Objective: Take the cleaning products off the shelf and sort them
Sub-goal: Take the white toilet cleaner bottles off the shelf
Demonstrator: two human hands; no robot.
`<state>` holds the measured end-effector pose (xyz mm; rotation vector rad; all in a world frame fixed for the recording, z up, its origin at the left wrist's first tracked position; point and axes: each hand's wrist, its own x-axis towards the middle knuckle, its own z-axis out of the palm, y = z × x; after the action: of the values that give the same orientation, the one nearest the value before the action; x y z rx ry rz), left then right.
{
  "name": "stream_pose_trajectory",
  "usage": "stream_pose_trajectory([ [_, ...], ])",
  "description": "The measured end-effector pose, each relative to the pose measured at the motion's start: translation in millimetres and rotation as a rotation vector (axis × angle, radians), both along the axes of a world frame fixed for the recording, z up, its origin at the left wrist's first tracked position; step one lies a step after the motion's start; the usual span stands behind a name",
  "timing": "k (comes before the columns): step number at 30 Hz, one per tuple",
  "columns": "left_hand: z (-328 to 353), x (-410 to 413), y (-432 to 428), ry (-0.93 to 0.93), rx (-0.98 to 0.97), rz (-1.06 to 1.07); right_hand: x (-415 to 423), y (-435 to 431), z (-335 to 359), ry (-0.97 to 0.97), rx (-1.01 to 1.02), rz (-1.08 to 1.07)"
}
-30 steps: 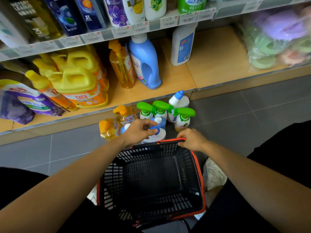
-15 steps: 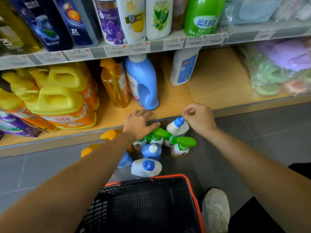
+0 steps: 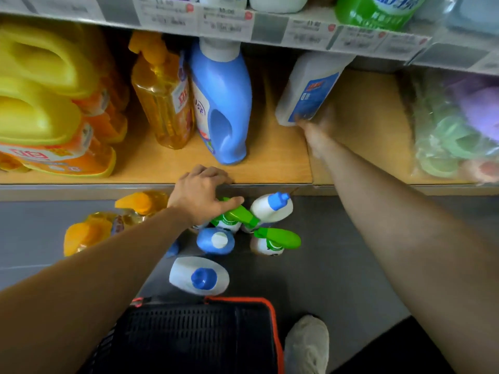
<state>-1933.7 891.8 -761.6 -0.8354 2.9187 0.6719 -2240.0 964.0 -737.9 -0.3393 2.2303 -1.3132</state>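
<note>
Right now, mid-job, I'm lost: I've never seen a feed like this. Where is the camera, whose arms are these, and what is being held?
There is no machine here. These are a person's two bare arms, filmed by one wide-angle camera on their head, looking down at a shop shelf. The left hand curls its fingers over a green spray bottle, part of a cluster of bottles on the grey floor. The right hand reaches the base of a tilted white bottle with a blue label on the shelf; blur hides its grip. A black basket with a red rim sits nearest the camera.
</note>
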Motion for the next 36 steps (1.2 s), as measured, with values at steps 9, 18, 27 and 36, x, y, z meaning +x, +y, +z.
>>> stream_pose_trajectory([
  [9, -1, -2, 0, 0.027, 0.013, 0.021, 12, 15, -22, 0.228, -0.134, -0.088],
  [18, -2, -3, 0, 0.022, 0.014, 0.028, 26, -20, -18, 0.263, -0.145, 0.008],
  [27, -5, -4, 2, 0.020, -0.004, 0.045, 59, 8, -13, 0.271, -0.193, -0.067],
  [36, 12, -6, -2, -0.206, -0.004, -0.098, 83, 92, 44, 0.389, 0.055, 0.206],
])
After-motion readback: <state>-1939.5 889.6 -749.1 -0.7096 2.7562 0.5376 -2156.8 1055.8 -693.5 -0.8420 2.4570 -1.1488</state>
